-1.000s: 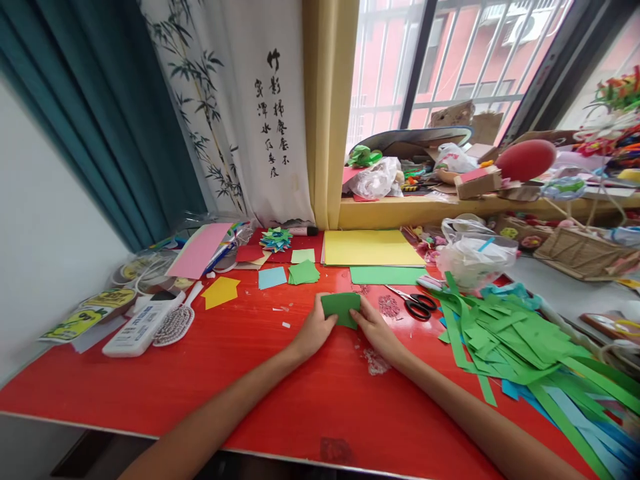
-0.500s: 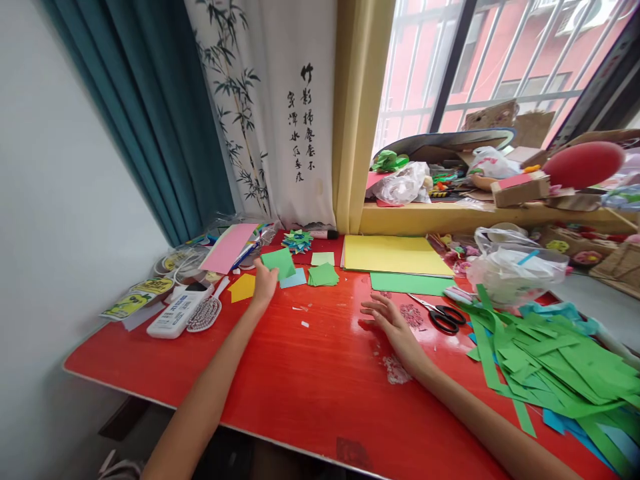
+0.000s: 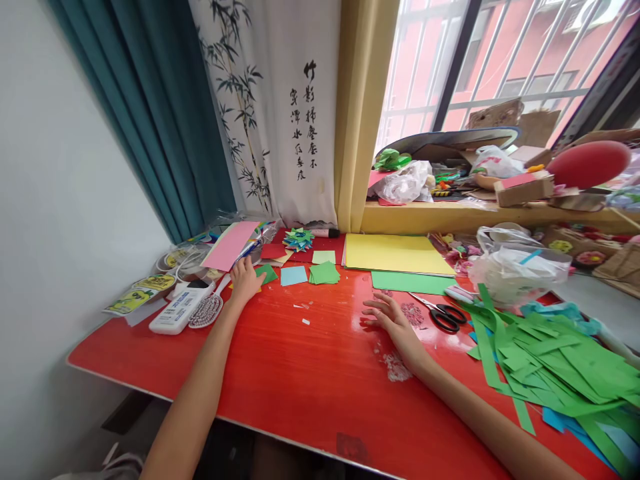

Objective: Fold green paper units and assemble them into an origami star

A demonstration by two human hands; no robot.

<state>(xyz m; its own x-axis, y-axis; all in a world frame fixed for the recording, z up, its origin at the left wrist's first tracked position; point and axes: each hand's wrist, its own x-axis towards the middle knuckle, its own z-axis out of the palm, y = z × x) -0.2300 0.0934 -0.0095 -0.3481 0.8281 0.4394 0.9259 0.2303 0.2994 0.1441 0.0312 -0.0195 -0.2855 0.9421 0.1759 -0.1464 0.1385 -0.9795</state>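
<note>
My left hand (image 3: 245,281) lies at the table's back left with its fingers stretched out, largely covering a yellow-orange paper piece (image 3: 259,289). Just right of those fingers is a green paper square (image 3: 267,274), partly behind the hand. Farther right come a light blue square (image 3: 294,276), a small stack of green squares (image 3: 325,273) and a pale green square (image 3: 324,257). My right hand (image 3: 391,325) hovers or rests over the table with loosely spread fingers, holding nothing. Black-handled scissors (image 3: 444,316) lie close by on its right.
A folded paper star (image 3: 299,239) stands at the back, near yellow paper sheets (image 3: 393,253) and a green sheet (image 3: 413,283). Green paper strips (image 3: 555,360) heap up at the right. A hairbrush (image 3: 206,311) and a white case (image 3: 175,312) lie left on the red table (image 3: 300,380).
My left hand has let go of the green square and moved left, fingers spreading. The square now lies on the table, and a red paper piece behind it shows. My right hand stays put.
</note>
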